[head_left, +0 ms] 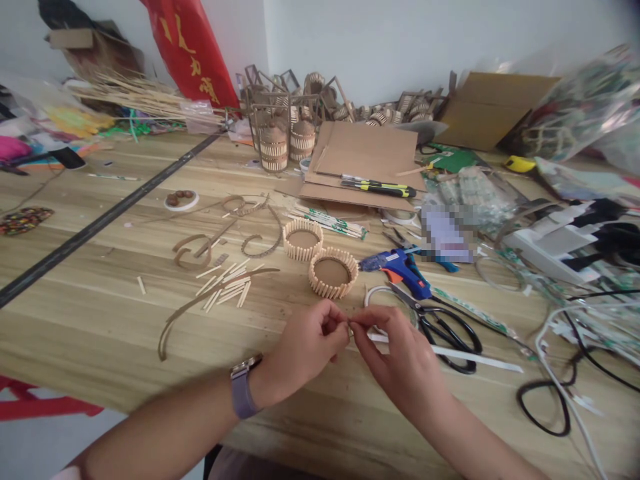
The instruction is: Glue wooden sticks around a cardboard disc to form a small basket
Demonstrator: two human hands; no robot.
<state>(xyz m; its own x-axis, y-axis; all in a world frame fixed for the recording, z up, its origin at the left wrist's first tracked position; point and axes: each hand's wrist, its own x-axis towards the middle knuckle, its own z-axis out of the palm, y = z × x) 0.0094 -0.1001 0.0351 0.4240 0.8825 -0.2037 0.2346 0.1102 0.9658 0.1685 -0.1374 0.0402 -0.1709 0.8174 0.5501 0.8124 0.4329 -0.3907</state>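
Note:
My left hand (306, 343) and my right hand (400, 350) meet above the table's near side, fingertips pinched together on something small. The fingers hide most of it, so its kind cannot be made out. Just beyond them stand two round stick-walled cups with cardboard bases, a nearer one (333, 273) and a farther one (303, 240). Black-handled scissors (450, 333) lie right of my right hand, beside a white strip (480, 359). A blue glue gun (403, 270) rests behind the scissors. Left of the cups are cut sticks (227, 287) and a curved brown strip (200, 303).
Cardboard sheets (367, 150) carry yellow-black cutters (380, 187). Finished small stick lanterns (274, 150) stand against the wall. A white dish (181, 200) holds brown balls. Cables (543, 347) and a white device (550, 240) crowd the right side. A dark seam (115, 207) crosses the table's left.

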